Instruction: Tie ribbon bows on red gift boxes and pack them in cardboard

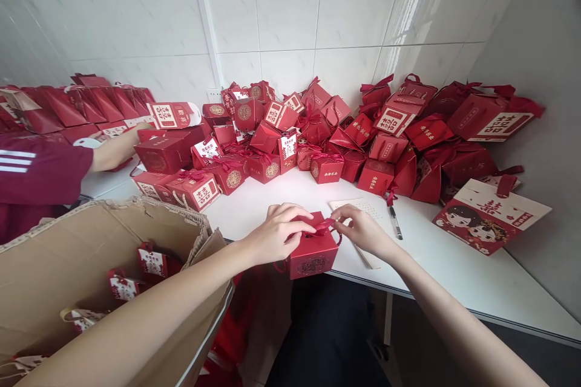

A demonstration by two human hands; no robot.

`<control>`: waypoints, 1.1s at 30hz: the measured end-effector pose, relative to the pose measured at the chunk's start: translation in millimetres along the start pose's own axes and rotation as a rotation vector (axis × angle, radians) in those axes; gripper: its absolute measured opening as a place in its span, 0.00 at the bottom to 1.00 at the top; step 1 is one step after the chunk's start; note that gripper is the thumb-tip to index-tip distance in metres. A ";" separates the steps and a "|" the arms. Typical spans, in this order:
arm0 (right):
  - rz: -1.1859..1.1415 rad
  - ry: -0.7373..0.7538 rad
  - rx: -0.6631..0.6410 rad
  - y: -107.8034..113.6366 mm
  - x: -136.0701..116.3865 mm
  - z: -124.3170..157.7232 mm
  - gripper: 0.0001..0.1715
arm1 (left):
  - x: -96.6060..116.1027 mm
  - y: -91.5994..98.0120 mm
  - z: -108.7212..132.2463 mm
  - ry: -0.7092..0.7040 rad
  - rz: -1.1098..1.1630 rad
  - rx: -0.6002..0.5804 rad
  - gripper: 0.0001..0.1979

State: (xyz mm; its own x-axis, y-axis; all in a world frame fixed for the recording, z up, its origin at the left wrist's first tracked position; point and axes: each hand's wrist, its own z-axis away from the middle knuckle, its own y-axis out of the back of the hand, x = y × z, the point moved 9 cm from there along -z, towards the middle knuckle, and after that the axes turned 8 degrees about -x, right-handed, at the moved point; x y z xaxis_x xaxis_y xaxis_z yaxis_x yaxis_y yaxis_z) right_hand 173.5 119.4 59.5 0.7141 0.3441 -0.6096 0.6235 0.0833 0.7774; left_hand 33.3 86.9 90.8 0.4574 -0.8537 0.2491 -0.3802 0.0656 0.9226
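A small red gift box (313,254) with a dark round emblem sits at the table's front edge, between my hands. On its top is a red ribbon (323,225) with loops like a bow. My left hand (282,231) reaches over the box from the left, its fingers closed on the ribbon near the middle. From the right, my right hand (358,227) pinches the ribbon's other side between thumb and forefinger. Red cord handles show at both sides of the box.
Many red gift boxes (265,169) are heaped along the tiled wall. A pen (396,222) and a paper booklet (363,213) lie behind my right hand. An open cardboard carton (181,224) holding tagged boxes stands left. Beyond it, another person's arm (113,151) reaches among boxes.
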 end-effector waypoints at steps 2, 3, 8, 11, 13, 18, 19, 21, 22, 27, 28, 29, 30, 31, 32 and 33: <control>0.064 0.065 0.038 10.3 -11.6 -5.8 0.08 | 1.1 -0.7 -0.2 -0.013 -0.001 -0.011 0.17; 0.096 0.110 0.050 14.1 -19.1 -9.7 0.09 | 1.4 -1.3 -0.3 -0.018 0.000 -0.019 0.17; 0.299 0.360 0.126 20.1 -63.1 -32.3 0.14 | 1.2 -3.0 -0.6 -0.019 0.001 -0.044 0.18; 0.420 0.462 0.115 11.9 -83.3 -43.7 0.15 | 1.4 -1.0 -0.2 -0.018 -0.008 -0.026 0.17; 0.479 0.454 0.035 3.1 -86.1 -51.3 0.15 | 1.9 -1.8 -0.2 -0.021 -0.006 -0.035 0.17; 0.620 0.249 -0.019 3.0 -67.2 -57.1 0.14 | 0.8 -4.7 -0.1 -0.016 0.023 -0.063 0.16; 0.617 0.198 0.007 7.4 -63.1 -54.1 0.12 | 0.4 -5.0 -0.1 -0.012 0.035 -0.068 0.15; 0.532 0.090 0.050 16.6 -55.3 -43.5 0.10 | -0.8 -5.7 -0.3 0.002 0.070 -0.082 0.15; 0.457 0.033 0.044 18.8 -51.1 -36.5 0.14 | -1.9 -5.8 -0.5 0.015 0.090 -0.087 0.14; 0.091 -0.181 -0.206 -2.6 -37.0 -1.0 0.31 | -9.2 -5.2 -1.6 0.089 0.144 -0.082 0.13; 0.054 -0.194 -0.231 -7.1 -36.2 3.0 0.31 | -10.1 -5.9 -1.6 0.095 0.144 -0.085 0.13; 0.026 -0.202 -0.239 -10.6 -35.0 5.1 0.30 | -10.6 -6.7 -1.5 0.098 0.141 -0.090 0.13; 0.001 -0.209 -0.237 -13.5 -33.1 5.7 0.30 | -10.9 -7.5 -1.3 0.098 0.136 -0.095 0.12; -0.026 -0.215 -0.230 -15.9 -30.7 5.1 0.29 | -11.0 -8.1 -1.1 0.094 0.129 -0.099 0.12; -0.057 -0.219 -0.223 -18.3 -28.0 3.6 0.28 | -10.7 -8.4 -0.8 0.088 0.119 -0.102 0.12; -0.093 -0.219 -0.218 -20.5 -25.5 1.7 0.26 | -10.4 -8.3 -0.6 0.080 0.107 -0.104 0.12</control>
State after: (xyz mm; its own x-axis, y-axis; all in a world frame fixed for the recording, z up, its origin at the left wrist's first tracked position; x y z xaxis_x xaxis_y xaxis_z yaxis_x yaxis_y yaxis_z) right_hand 142.9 107.3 58.8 0.7235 0.1177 -0.6802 0.6233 0.3120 0.7170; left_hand 32.2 95.5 80.7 0.4829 -0.7955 0.3660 -0.3468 0.2100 0.9141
